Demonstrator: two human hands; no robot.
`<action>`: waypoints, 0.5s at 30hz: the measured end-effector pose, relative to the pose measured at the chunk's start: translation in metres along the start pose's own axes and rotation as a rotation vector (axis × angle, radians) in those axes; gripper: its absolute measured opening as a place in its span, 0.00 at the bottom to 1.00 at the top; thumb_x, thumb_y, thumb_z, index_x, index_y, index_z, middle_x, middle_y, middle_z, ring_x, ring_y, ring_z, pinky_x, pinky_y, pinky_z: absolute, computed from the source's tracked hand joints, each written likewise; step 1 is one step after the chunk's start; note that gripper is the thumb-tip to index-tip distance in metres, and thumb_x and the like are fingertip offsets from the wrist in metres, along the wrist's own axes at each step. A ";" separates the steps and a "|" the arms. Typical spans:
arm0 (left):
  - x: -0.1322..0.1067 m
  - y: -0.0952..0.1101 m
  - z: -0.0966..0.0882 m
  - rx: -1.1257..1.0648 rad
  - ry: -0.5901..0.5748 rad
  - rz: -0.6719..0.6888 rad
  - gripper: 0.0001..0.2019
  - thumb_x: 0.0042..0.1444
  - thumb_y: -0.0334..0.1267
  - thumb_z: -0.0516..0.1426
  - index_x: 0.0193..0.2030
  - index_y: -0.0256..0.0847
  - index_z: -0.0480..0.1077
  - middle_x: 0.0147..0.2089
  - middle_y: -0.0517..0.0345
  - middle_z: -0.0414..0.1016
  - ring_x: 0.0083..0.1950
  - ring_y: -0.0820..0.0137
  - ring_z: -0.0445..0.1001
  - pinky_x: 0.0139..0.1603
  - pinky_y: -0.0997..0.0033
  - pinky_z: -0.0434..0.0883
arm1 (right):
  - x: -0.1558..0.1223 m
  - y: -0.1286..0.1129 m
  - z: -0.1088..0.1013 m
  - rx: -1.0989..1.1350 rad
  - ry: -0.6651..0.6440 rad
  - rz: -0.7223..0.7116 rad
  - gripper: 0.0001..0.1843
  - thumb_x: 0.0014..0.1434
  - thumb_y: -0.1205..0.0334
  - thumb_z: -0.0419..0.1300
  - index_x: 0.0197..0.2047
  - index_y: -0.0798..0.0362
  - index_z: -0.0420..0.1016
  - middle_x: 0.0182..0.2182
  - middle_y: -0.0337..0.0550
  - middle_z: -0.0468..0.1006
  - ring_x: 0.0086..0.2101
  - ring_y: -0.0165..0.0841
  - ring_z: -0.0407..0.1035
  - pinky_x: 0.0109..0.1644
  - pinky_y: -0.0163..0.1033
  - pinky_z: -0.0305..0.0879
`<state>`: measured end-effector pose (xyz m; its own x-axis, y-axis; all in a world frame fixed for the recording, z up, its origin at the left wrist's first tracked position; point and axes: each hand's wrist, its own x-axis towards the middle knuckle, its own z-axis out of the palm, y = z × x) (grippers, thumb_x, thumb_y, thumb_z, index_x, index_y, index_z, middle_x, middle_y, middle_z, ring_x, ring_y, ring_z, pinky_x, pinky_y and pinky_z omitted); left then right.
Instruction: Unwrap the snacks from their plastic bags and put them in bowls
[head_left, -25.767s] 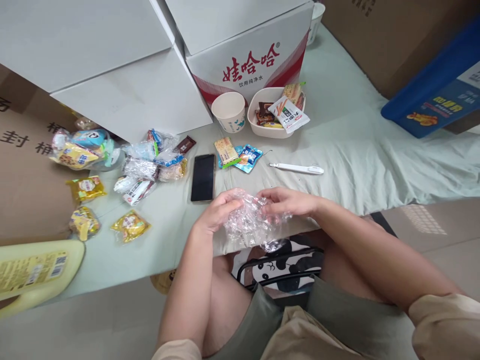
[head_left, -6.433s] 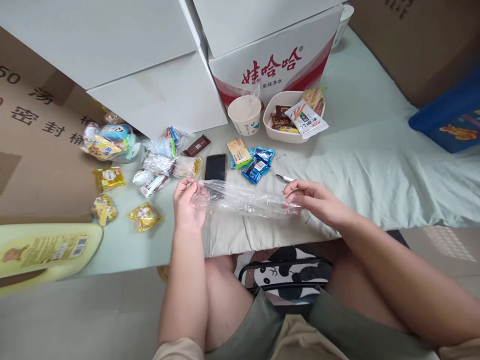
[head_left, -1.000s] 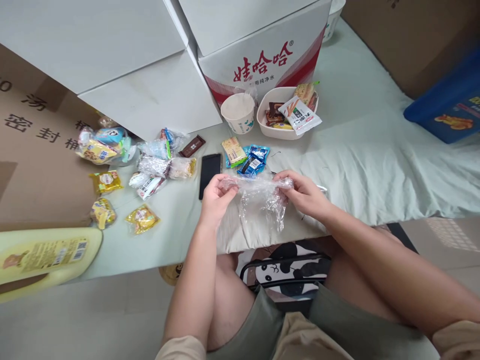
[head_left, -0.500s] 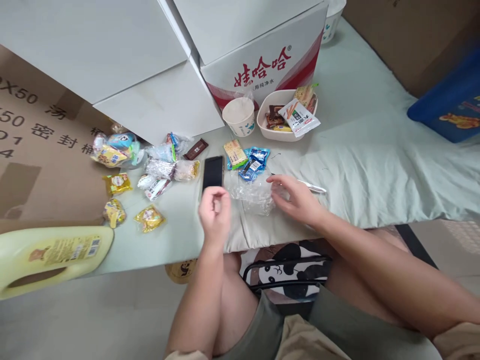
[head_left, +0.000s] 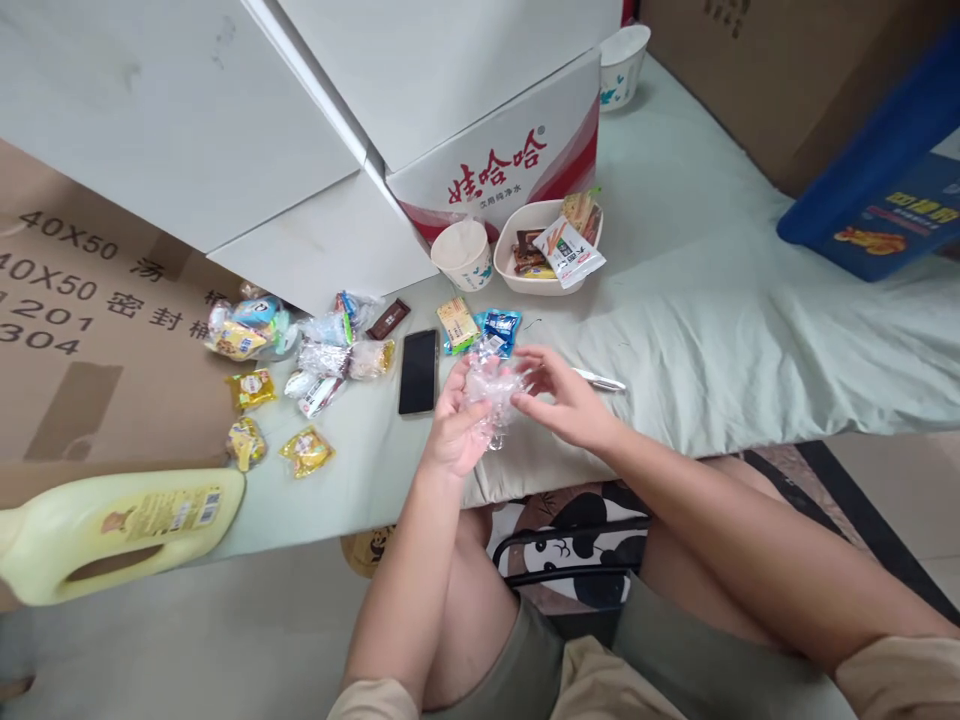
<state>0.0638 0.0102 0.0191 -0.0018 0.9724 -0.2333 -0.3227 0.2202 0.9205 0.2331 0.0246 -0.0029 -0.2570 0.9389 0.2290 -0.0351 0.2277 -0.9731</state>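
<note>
A crumpled clear plastic bag [head_left: 495, 392] is bunched up just above the cloth. My left hand [head_left: 455, 425] is closed around its left side, thumb across the front. At the bag's right edge is my right hand [head_left: 566, 398], fingers curved and apart, fingertips against or very close to the plastic. Just beyond the hands lie a yellow cracker packet [head_left: 457, 322] and blue snack packets [head_left: 501, 328]. A dark-screened phone [head_left: 418, 372] rests left of my left hand. Past my right hand is a slim silvery object [head_left: 600, 380], partly covered.
Wrapped snacks [head_left: 326, 358] are piled on the left, with a chocolate bar [head_left: 389, 319] alongside. A paper cup [head_left: 463, 258] and a white bowl [head_left: 508, 270] of snacks stand before a white carton [head_left: 487, 180]. A yellow jug [head_left: 172, 500] lies at the left edge.
The plastic bag lay spread on the cloth and is now gathered up between my hands. My left hand has moved right from the phone onto it. The camera view has shifted slightly.
</note>
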 end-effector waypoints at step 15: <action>0.082 0.072 -0.005 0.315 0.299 0.390 0.26 0.39 0.30 0.68 0.45 0.47 0.66 0.43 0.61 0.75 0.42 0.71 0.77 0.41 0.75 0.71 | 0.020 0.007 0.015 -0.457 -0.202 -0.226 0.21 0.61 0.69 0.53 0.57 0.54 0.72 0.54 0.54 0.73 0.52 0.43 0.67 0.55 0.49 0.64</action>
<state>0.0357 0.1055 0.0645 -0.3463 0.9321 0.1057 0.0526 -0.0932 0.9943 0.2130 0.0416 -0.0059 -0.4740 0.7953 0.3778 0.3007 0.5495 -0.7795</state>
